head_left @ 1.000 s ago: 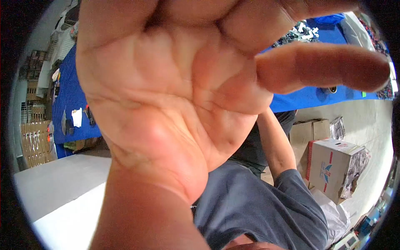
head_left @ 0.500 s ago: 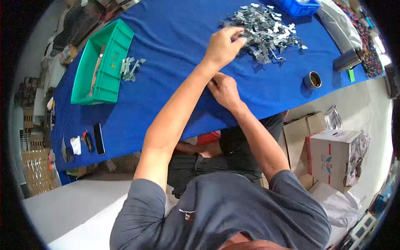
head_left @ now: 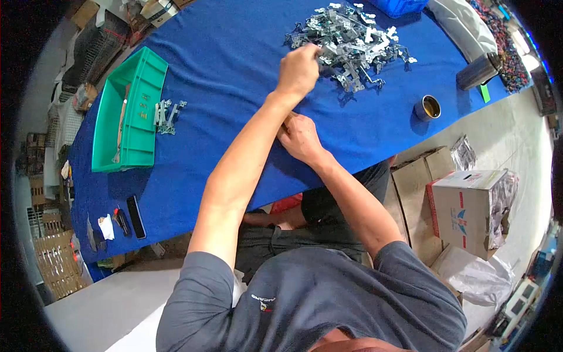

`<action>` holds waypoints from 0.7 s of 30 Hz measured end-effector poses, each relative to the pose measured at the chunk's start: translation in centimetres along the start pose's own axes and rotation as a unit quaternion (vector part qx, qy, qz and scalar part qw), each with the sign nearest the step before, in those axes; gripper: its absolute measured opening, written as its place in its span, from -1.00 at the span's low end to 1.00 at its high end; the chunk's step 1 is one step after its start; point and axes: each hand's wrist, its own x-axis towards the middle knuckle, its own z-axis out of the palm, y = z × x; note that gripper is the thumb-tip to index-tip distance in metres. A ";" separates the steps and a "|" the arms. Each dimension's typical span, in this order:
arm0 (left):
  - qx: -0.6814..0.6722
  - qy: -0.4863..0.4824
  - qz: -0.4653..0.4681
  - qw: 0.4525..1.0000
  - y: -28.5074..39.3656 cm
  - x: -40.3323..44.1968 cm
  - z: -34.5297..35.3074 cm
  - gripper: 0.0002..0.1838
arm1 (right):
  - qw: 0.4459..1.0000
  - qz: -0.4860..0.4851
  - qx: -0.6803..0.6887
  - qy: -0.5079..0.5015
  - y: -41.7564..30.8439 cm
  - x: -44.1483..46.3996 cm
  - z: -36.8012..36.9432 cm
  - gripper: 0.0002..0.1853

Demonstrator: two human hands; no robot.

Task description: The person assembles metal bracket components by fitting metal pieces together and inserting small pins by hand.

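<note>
My left hand (head_left: 298, 71) is at the left edge of a heap of small metal parts (head_left: 358, 50), its fingers curled; whatever they hold is hidden. Just below the left wrist, my right hand (head_left: 301, 138) rests low over the blue cloth (head_left: 234, 64) with bent fingers, their tips partly covered by the left forearm. Anything in that hand cannot be made out. A few similar metal parts (head_left: 167, 117) lie beside a green bin (head_left: 132, 111) on the left.
A cup with dark liquid (head_left: 428, 108) and a metal flask (head_left: 480, 71) stand at the right. A blue crate (head_left: 402, 6) is at the back. Near the left front lie a phone (head_left: 135, 217) and a dark tool (head_left: 122, 222). A carton (head_left: 463, 208) sits on the floor.
My left hand, earlier open close before the camera, is now at the heap with curled fingers. Since the middle frame the view has shifted slightly; my right hand remains near the left wrist.
</note>
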 end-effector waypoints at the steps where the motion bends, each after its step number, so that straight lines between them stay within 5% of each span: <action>1: -0.154 0.017 -0.105 0.982 0.1 0.0 -0.9 -0.61 | 1.000 0.005 0.004 0.009 0.0 0.1 0.0 -0.84; 4: -0.500 0.022 -0.279 0.820 -1.0 -1.3 -4.3 -0.28 | 1.000 0.022 0.014 0.009 -0.7 0.1 -0.3 -0.87; 7: -0.540 0.041 -0.328 0.774 -2.5 -4.6 -7.5 -0.28 | 0.999 0.010 0.023 0.020 -0.7 0.0 -0.3 -0.87; 9: -0.611 0.084 -0.332 0.713 -4.4 -7.4 -8.4 -0.33 | 0.999 0.009 0.031 0.025 -0.6 0.0 -0.3 -0.86; 12: -0.643 0.121 -0.350 0.670 -5.6 -11.3 -9.9 -0.71 | 0.998 0.023 0.047 0.030 -1.0 -0.1 -0.5 -0.86; 21: -0.556 0.179 -0.336 0.739 -5.6 -15.7 -8.7 -0.79 | 0.947 0.206 0.245 0.001 -1.8 2.7 -2.2 -0.79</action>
